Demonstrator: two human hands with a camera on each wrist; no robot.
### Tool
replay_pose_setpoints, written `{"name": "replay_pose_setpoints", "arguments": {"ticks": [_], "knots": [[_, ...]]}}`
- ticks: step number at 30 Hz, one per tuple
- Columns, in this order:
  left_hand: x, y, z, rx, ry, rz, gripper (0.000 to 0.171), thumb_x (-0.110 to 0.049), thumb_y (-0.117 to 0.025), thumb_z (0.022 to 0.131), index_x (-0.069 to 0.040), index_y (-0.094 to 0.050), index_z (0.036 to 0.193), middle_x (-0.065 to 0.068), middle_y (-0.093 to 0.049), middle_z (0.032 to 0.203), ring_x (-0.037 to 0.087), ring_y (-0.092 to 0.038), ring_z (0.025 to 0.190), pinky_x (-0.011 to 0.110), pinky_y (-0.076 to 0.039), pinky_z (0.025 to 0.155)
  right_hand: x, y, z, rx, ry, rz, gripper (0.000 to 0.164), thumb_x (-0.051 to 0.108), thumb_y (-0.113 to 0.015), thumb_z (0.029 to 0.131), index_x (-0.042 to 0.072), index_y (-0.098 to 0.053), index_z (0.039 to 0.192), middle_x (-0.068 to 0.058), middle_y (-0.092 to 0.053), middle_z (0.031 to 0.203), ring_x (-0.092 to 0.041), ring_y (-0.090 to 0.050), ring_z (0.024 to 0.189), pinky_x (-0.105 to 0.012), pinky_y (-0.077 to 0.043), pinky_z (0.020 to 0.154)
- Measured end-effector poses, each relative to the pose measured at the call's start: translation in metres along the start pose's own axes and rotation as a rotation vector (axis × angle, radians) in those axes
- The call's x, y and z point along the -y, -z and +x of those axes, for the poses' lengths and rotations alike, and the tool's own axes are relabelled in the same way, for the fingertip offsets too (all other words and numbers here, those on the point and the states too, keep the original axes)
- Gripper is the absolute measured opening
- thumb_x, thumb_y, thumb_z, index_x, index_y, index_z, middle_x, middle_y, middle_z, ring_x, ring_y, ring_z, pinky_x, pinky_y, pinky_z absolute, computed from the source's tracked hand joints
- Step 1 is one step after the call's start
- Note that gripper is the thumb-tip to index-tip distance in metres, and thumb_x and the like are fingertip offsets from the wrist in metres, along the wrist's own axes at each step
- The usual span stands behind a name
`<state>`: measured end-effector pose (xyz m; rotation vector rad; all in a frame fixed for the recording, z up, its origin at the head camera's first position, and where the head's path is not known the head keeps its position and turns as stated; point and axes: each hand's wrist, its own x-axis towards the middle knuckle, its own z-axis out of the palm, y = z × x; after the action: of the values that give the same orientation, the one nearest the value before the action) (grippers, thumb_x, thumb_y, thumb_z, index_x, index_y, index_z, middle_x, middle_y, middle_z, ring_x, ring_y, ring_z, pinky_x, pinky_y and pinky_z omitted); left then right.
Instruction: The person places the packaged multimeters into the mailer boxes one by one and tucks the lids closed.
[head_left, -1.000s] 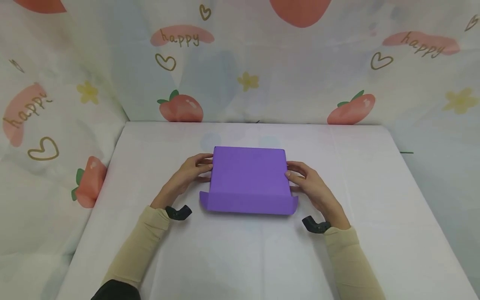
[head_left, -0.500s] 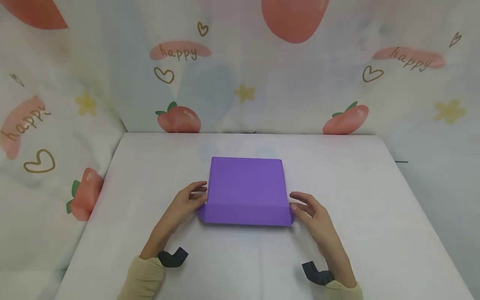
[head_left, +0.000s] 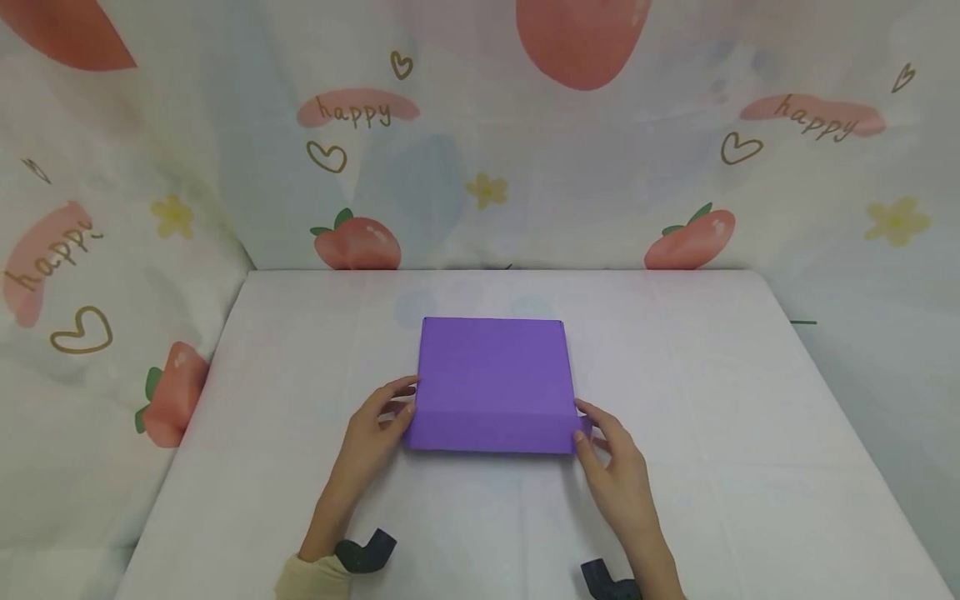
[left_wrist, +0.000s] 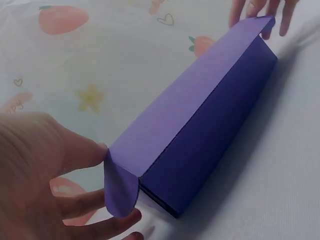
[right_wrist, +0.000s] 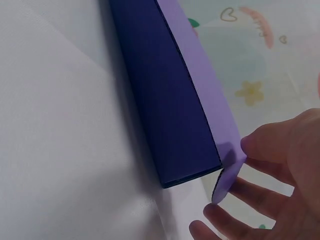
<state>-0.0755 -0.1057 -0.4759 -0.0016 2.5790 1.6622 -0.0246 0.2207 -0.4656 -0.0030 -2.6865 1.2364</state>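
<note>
A flat purple cardboard box (head_left: 491,367) lies on the white-covered table, its lid down over the top. The lid's front flap (left_wrist: 175,105) sticks out over the box's darker front wall (right_wrist: 160,100), and a small tab is bent down at each end. My left hand (head_left: 372,437) is at the left front corner, thumb at the crease of the left tab (left_wrist: 120,187) and fingers beyond it. At the right front corner, my right hand (head_left: 618,479) holds the right tab (right_wrist: 227,182) between thumb and fingers. The inside of the box is hidden.
The white cloth (head_left: 712,400) covers the table around the box. Behind and to the left hangs a printed curtain (head_left: 577,167) with fruit, hearts and "happy" lettering. A dark camera mount (head_left: 367,552) is strapped at the left wrist, another (head_left: 609,581) at the right.
Both hands have come from the box's sides toward its front corners and onto the flap's tabs. The tabs, spread outward earlier, now show less in the head view. The head view has tilted up slightly.
</note>
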Motion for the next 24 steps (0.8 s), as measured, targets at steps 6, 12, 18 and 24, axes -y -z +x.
{"name": "replay_pose_setpoints", "arguments": {"ticks": [6, 12, 18, 24], "knots": [[0.004, -0.007, -0.004, -0.023, -0.026, 0.083, 0.042, -0.011, -0.064, 0.103, -0.025, -0.063, 0.143, 0.005, -0.064, 0.143, 0.028, -0.064, 0.124, 0.050, -0.055, 0.100, -0.002, -0.003, -0.002, -0.011, 0.010, -0.046, 0.041, 0.008, -0.063, 0.103, 0.009, -0.059, 0.143, -0.018, -0.062, 0.145, -0.041, -0.057, 0.133, -0.058, -0.053, 0.100], [0.004, -0.010, -0.007, -0.055, -0.027, 0.135, 0.041, -0.011, -0.065, 0.102, -0.024, -0.064, 0.141, 0.008, -0.065, 0.139, 0.027, -0.064, 0.120, 0.048, -0.054, 0.099, -0.005, -0.007, -0.003, -0.002, -0.006, -0.086, 0.042, 0.007, -0.063, 0.102, 0.009, -0.058, 0.144, -0.019, -0.061, 0.145, -0.040, -0.058, 0.128, -0.058, -0.052, 0.099], [0.001, -0.014, -0.008, -0.091, -0.027, 0.233, 0.041, -0.012, -0.068, 0.100, -0.024, -0.066, 0.139, 0.008, -0.064, 0.139, 0.029, -0.061, 0.120, 0.046, -0.053, 0.094, -0.006, -0.009, -0.003, 0.012, -0.024, -0.087, 0.044, 0.006, -0.063, 0.102, 0.007, -0.056, 0.145, -0.021, -0.059, 0.147, -0.043, -0.056, 0.131, -0.059, -0.053, 0.100], [-0.011, -0.025, -0.015, -0.202, -0.223, 0.585, 0.042, -0.005, -0.070, 0.096, -0.019, -0.068, 0.136, 0.016, -0.059, 0.142, 0.043, -0.054, 0.131, 0.056, -0.054, 0.092, -0.006, -0.010, -0.004, -0.008, -0.004, -0.057, 0.045, 0.002, -0.062, 0.101, 0.005, -0.056, 0.145, -0.021, -0.058, 0.147, -0.043, -0.057, 0.132, -0.056, -0.056, 0.097]]}}
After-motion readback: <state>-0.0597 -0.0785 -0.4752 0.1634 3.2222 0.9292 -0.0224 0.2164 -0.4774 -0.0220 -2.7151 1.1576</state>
